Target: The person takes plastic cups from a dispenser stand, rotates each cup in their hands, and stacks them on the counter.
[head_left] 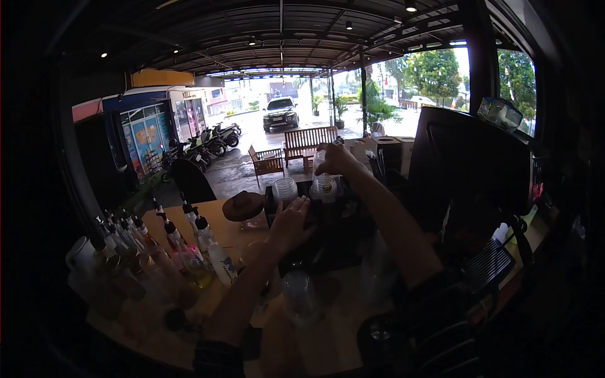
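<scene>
1. The clear plastic cup stack point(325, 188), just right of the frame's centre, looks light, thin-walled and slippery; it would probably dent under a hard squeeze, so a gentle grip around the rim seems best.
2. The right hand point(337, 160), above centre, has its fingers curled around the stack's clear upper part.
3. The left hand point(291, 223), just below centre, is loosely open, fingertips beside the second clear plastic stack point(285, 189); whether they touch it, I cannot tell.

Black-topped clear plastic pump bottles point(178, 241), left edge of tan wooden counter point(214, 210): lettering too small. Translucent colourless item point(319, 156), right hand point(338, 160): blurred, unidentifiable.
</scene>
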`<control>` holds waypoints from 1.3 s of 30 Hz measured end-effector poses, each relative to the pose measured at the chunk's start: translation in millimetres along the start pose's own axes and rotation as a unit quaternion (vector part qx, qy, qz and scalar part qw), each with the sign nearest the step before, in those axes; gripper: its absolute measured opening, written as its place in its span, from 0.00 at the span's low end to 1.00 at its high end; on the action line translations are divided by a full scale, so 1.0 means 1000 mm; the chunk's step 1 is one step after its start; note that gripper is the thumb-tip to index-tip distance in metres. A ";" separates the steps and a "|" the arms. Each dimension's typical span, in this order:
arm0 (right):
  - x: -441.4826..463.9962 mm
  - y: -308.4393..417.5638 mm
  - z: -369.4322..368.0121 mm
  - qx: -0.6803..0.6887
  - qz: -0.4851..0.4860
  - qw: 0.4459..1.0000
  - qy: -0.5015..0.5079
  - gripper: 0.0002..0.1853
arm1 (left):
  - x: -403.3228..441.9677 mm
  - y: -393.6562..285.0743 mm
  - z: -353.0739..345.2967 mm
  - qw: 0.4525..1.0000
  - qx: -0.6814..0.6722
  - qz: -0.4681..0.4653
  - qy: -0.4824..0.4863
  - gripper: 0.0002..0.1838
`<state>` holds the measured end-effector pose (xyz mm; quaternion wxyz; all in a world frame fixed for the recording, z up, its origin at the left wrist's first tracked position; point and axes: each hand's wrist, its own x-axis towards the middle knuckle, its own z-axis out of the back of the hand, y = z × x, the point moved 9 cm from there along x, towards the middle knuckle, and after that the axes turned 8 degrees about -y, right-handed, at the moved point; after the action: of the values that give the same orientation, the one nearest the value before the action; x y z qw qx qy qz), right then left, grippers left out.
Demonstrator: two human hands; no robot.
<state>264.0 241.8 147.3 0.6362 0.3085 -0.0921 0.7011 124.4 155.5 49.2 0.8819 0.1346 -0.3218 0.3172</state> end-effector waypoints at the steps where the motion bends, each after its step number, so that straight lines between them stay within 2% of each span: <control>1: 0.001 0.003 -0.004 0.004 0.003 1.000 0.003 0.34 | -0.001 0.002 -0.001 1.000 0.003 0.004 0.002 0.38; 4: -0.009 0.020 0.003 -0.037 0.025 0.999 0.004 0.23 | 0.000 0.000 0.000 1.000 -0.012 0.016 0.005 0.40; 5: -0.012 0.016 -0.004 0.003 -0.025 0.997 0.078 0.22 | -0.001 -0.001 0.004 1.000 -0.015 0.022 0.001 0.40; 7: -0.008 0.015 -0.009 -0.035 -0.038 0.995 0.080 0.20 | -0.001 -0.002 0.005 0.999 -0.021 0.033 -0.001 0.41; 8: -0.008 0.014 -0.010 -0.035 -0.037 0.995 0.085 0.20 | -0.001 -0.002 0.005 0.999 -0.016 0.034 -0.002 0.41; 10: -0.011 0.009 -0.017 0.014 -0.072 0.988 0.139 0.40 | -0.001 -0.002 0.006 0.999 -0.007 0.034 -0.004 0.42; 16: -0.011 0.009 -0.025 -0.016 -0.041 0.986 0.160 0.37 | 0.000 -0.003 0.005 1.000 -0.003 0.028 -0.005 0.44; 23: -0.015 0.016 -0.035 -0.096 0.041 0.979 0.175 0.33 | 0.003 -0.001 0.004 0.999 -0.009 0.044 -0.003 0.44; 25: -0.016 0.024 -0.029 -0.117 0.097 0.984 0.090 0.30 | -0.001 -0.004 0.007 0.998 -0.024 0.052 -0.016 0.44; 26: -0.015 0.017 -0.038 -0.111 0.069 0.979 0.154 0.29 | -0.003 -0.006 0.005 0.998 -0.029 0.057 -0.009 0.44; 29: -0.019 0.014 -0.036 -0.108 0.047 0.987 0.105 0.28 | -0.003 -0.004 0.004 0.998 -0.013 0.067 -0.016 0.44; 31: -0.018 0.010 -0.045 -0.129 0.027 0.986 0.106 0.33 | -0.003 -0.002 0.003 0.998 -0.024 0.058 -0.022 0.44; 35: -0.019 0.010 -0.058 -0.165 0.044 0.978 0.121 0.35 | -0.010 -0.001 0.011 0.994 -0.083 0.016 -0.066 0.37; 36: -0.025 0.014 -0.049 -0.140 0.005 0.986 0.089 0.24 | -0.013 -0.003 0.020 0.994 -0.069 0.012 -0.089 0.34; 39: -0.046 0.028 -0.039 -0.129 -0.014 0.984 0.118 0.24 | -0.027 -0.016 0.056 0.995 -0.069 -0.004 -0.072 0.32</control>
<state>225.3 218.7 98.7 0.6872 0.1397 -0.1017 0.7057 91.9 106.0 73.6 0.8647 0.0976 -0.4053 0.2804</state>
